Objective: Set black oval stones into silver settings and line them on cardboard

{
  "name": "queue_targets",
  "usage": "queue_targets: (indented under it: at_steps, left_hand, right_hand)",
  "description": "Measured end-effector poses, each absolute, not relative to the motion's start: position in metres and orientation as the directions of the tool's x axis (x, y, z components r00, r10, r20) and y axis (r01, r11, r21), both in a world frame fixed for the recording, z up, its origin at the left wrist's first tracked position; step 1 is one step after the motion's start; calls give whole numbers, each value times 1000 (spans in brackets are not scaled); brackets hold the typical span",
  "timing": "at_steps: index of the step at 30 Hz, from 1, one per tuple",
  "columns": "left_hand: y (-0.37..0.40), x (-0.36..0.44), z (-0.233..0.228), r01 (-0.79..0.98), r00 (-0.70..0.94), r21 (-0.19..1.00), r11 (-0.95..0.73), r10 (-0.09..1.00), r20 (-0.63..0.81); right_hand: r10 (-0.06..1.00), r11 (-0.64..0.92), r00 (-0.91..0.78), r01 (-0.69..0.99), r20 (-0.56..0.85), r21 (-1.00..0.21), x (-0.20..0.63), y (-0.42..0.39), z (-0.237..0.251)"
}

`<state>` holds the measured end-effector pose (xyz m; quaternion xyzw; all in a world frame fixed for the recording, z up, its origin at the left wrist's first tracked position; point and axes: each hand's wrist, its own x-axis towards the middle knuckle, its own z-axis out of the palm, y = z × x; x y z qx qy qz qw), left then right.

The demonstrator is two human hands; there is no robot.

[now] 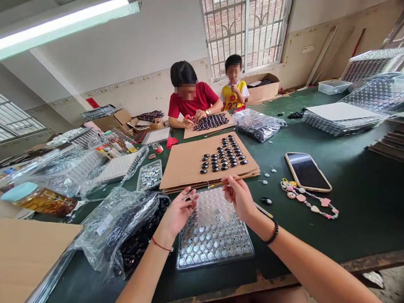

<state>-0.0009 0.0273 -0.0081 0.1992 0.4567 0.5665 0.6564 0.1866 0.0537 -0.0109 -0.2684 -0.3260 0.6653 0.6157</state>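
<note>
My left hand (180,209) is closed, pinching a small black oval piece (188,199) with its fingertips. In my right hand (240,196) is a thin wooden-handled brush (217,184), held level with its tip pointing left towards my left hand. Both hands hover over a clear plastic tray (216,261). Round silvery discs (209,245) fill its near rows, while cells at its far side are bare. Beyond it lies a stack of brown cardboard sheets (186,158), with rows of glossy black oval pieces (224,155) on top.
On the left are a bag of black pieces (132,240) and a box of small shiny parts (150,174). A phone (307,170) with a bead strap (315,202) lies right. Across the green table (356,210), a co-worker (195,97) handles black pieces beside another person (234,88).
</note>
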Motion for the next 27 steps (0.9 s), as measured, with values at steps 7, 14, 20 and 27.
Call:
queue_targets:
  at_steps: [7, 14, 20, 27]
  left_hand:
    - [13, 5, -8, -508, 64, 780, 365, 919, -389]
    - [0, 23, -14, -92, 122, 945, 314, 945, -303]
    - [0, 20, -14, 229, 64, 968, 98, 991, -115]
    - [-1, 19, -14, 176, -8, 982, 66, 998, -66]
  right_hand:
    - [988, -61, -149, -613, 39, -788, 185, 48, -14]
    - [973, 115, -136, -412, 185, -904, 181, 37, -17]
    - [955, 137, -198, -365, 220, -921, 178, 31, -19]
    - [927, 269, -198, -246, 320, -931, 180, 23, -19]
